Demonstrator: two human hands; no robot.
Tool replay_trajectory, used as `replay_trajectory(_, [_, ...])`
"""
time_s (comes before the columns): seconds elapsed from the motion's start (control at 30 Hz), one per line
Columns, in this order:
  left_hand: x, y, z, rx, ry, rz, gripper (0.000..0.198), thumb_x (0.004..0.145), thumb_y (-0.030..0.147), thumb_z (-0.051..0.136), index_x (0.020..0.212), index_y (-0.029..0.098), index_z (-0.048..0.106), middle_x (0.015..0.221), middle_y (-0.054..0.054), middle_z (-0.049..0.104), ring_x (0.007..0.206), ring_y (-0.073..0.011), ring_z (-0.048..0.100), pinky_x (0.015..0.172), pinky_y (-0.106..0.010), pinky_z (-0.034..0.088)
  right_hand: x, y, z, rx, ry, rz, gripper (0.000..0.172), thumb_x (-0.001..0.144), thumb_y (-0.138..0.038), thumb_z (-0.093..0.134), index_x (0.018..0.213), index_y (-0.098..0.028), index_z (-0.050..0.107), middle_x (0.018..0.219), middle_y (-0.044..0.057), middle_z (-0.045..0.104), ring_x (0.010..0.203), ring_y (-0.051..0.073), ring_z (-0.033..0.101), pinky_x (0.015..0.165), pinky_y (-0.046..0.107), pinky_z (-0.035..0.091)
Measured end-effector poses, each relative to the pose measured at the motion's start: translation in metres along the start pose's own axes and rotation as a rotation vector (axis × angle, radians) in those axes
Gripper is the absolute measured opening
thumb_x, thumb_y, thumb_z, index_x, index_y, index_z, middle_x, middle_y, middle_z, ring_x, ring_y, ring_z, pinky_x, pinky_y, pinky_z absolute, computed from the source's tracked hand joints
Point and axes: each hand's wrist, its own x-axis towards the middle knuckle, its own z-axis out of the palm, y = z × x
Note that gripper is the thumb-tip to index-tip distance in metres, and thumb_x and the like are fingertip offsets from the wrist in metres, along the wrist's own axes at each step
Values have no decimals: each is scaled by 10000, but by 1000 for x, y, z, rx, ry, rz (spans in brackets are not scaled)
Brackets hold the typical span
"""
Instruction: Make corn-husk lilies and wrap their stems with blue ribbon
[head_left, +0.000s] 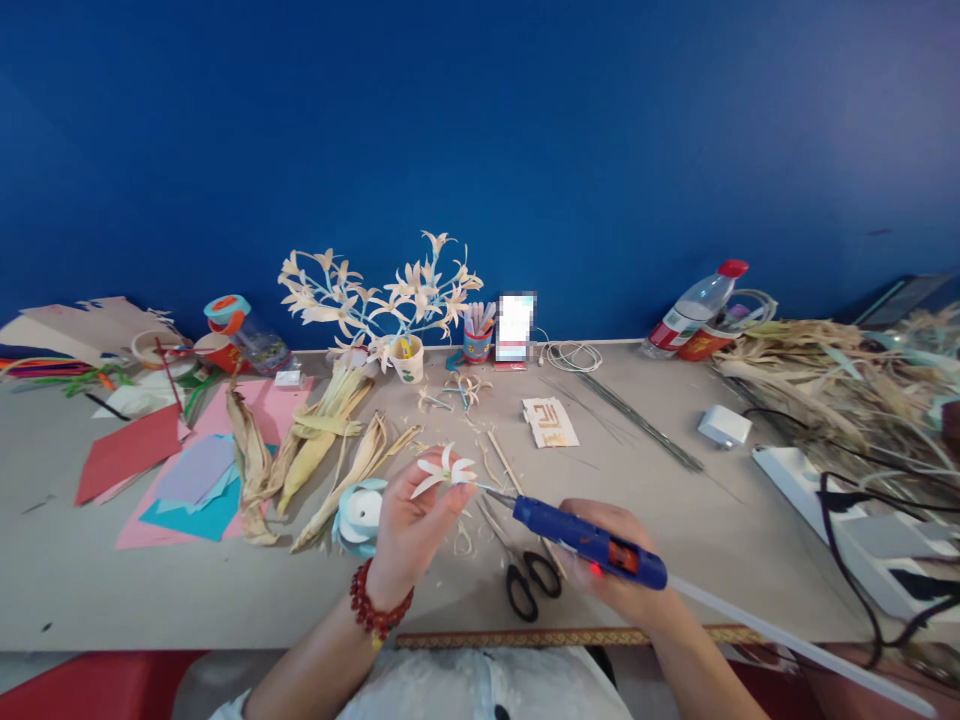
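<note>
Between the fingertips of my left hand (pixel 420 530) is a small white artificial flower (pixel 445 472) with thin pointed petals. A red bead bracelet circles that wrist. My right hand (pixel 619 575) is wrapped around a blue hot glue gun (pixel 585 540), whose small light glows red. The gun's nozzle points left at the base of the flower, close to or touching it; I cannot tell which. A long translucent glue stick (pixel 795 640) sticks out of the gun's rear. Black-handled scissors (pixel 525 580) lie below the gun, and a roll of pale blue tape (pixel 360 515) sits beside my left wrist.
Dried corn husks (pixel 322 455) and coloured paper (pixel 202 480) spread over the left side. Finished flowers stand in a paper cup (pixel 407 365) near the wall. Thin wires (pixel 637 420), a plastic bottle (pixel 694 310) and a power strip (pixel 847 530) with black cords lie right.
</note>
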Motion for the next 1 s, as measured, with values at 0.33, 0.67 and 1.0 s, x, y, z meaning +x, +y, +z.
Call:
replay_trajectory(0.33, [1,-2,0,15,-8,10,102,700,202,770,777,190,704,794,-32,634,817,-179,600,772,-304,505,-3,3,0,10,-22,16,220,816,-249,528,611,-200,466,563,-11,475,501,121,434,498,240,346])
replay_trajectory(0.67, [0,0,0,25,8,5,102,701,212,770,778,196,705,791,-38,642,829,-191,606,774,-311,507,-3,2,0,-14,-1,13,211,813,-264,525,614,-204,483,557,-9,482,487,126,437,488,239,360])
replay_trajectory(1.0, [1,-1,-2,41,0,9,97,705,219,766,779,190,711,814,-51,637,871,-209,600,800,-327,505,-7,5,2,-46,61,30,190,808,-266,582,635,-196,546,570,8,536,499,130,488,498,233,420])
